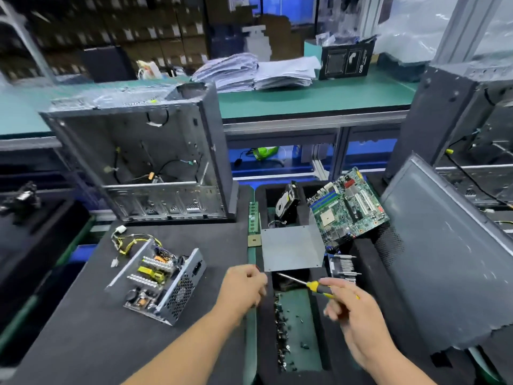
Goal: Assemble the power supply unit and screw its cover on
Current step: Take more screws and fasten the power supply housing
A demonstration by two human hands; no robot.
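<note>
The open power supply unit point(159, 282) lies on the dark foam mat at the left, its circuit board exposed and its yellow and black cables point(130, 241) trailing toward the case. Its flat grey metal cover point(291, 247) rests over the foam tray to the right. My right hand point(358, 318) grips a yellow and black screwdriver point(313, 286), the shaft pointing left. My left hand point(244, 287) hovers with curled fingers just left of the screwdriver tip; whether it pinches a screw is hidden. Several small dark screws point(283, 329) lie in a green tray compartment below both hands.
An empty computer case point(144, 162) stands behind the power supply. A motherboard point(348, 207), a hard drive point(287, 202), a heatsink point(342, 266) and a RAM stick point(253, 216) sit in the foam tray. A grey side panel point(444, 254) leans at the right.
</note>
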